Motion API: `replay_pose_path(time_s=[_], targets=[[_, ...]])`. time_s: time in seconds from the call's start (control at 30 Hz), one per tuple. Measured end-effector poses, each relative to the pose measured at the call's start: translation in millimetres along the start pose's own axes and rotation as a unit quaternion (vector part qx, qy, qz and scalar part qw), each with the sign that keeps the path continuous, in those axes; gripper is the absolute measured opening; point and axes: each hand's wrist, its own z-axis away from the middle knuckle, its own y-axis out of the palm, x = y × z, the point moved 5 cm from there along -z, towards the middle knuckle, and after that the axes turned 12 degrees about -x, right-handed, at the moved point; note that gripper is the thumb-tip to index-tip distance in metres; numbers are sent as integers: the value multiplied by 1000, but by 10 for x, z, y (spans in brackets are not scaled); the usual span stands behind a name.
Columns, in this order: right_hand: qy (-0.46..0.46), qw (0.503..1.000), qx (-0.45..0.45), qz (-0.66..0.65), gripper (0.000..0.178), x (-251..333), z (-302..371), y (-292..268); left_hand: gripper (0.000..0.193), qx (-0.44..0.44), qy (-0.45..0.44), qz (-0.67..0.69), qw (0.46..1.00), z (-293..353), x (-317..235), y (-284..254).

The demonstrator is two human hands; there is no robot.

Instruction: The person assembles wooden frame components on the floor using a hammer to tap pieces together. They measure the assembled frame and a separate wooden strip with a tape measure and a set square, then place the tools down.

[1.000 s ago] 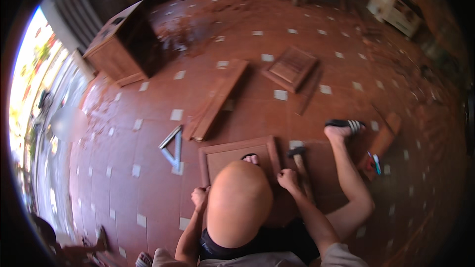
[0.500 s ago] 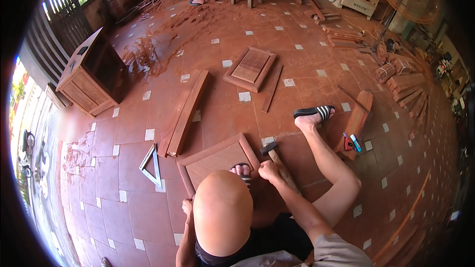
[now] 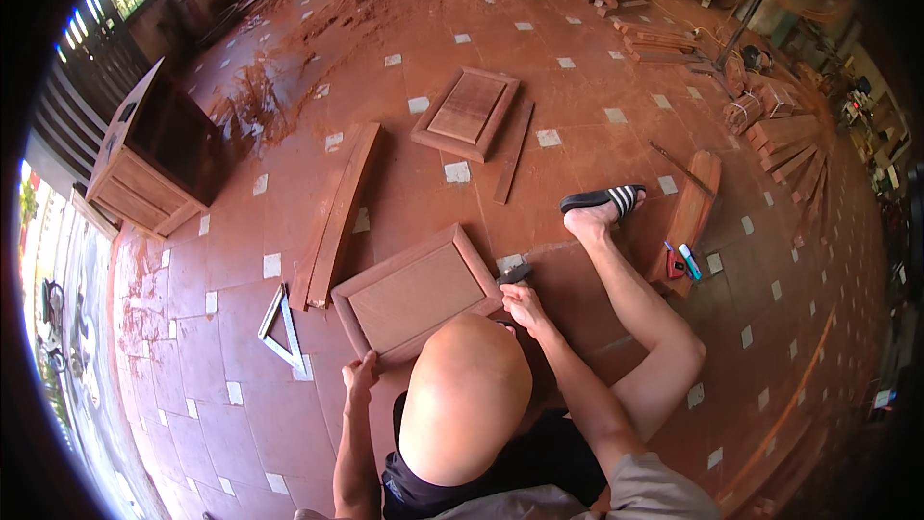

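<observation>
A framed wooden cabinet door panel [image 3: 409, 297] lies in front of my raised knee, its moulded rim all round. My left hand [image 3: 360, 372] is closed on its near left corner, thumb on the rim. At the panel's right end, my right hand [image 3: 525, 309] has its fingers closed at the edge. Just beyond those fingers shows the dark head of a hammer [image 3: 515, 274]; its handle is hidden behind my hand and forearm. My knee covers part of the panel's near side, and my tucked foot is almost wholly hidden.
Left of the panel are wooden boards [image 3: 337, 217] and a metal set square [image 3: 284, 332]. A smaller door panel [image 3: 467, 113] and thin strip [image 3: 515, 152] lie ahead. Right of my sandalled foot [image 3: 602, 207], a plank [image 3: 688, 221] carries a red tool and blue marker. A cabinet [image 3: 159, 164] stands left.
The panel has shifted away from me, off the spot where my foot showed on it. Both hands have moved forward with it. My view has tilted slightly.
</observation>
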Motion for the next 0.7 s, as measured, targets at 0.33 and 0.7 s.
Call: replay_pose_path(time_s=[0.33,0.7], targets=[[29,996,-22,86,53,176,78,30,80,55,-8,-27,998,282,-431,-39],[225,970,-18,-91,59,-12,587,488,91,48,-33,-52,997,397,-724,-123]])
